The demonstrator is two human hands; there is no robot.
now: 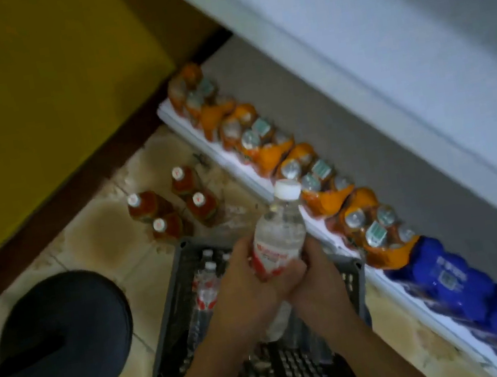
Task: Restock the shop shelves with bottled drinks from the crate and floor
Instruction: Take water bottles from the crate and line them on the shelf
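1. Left hand (pixel 243 289) and right hand (pixel 317 278) both grip the lower half of one water bottle (pixel 281 235). The fingers of each curl round it from opposite sides, and the two hands meet below its label (pixel 271 260).
2. This bottle is held in the air above the crate (pixel 172 312), clear of everything else.
3. Its long axis runs from the base, which is near the person and partly hidden between the palms, up to the white cap (pixel 287 189). The cap tilts away and slightly to the right, towards the lower shelf (pixel 180 127).
4. That shelf lies ahead and to the right of both hands, so the right hand is the nearer one. I judge it the natural hand to carry the bottle across, base first.
5. Along the shelf's front edge stand orange shrink-wrapped packs (pixel 267 150), with blue packs (pixel 441 282) further right. No open gap shows among them, and where the bottle could stand cannot be told from this view.
6. A white upper shelf (pixel 348 44) overhangs the lower one, so the bottle may need to go in low.
7. Clear plastic with clear liquid makes up the bottle, and the label is red and white. The picture is blurred, so the print cannot be read.
8. More bottles of the same kind (pixel 206 291) stand in the crate's far left corner.
9. Four amber-red drinks (pixel 201 206) stand on the tiled floor beyond the crate, not yet shelved, so much of the restocking appears to remain.
10. To the left, a black round stool (pixel 67 341) stands well apart from the hands.
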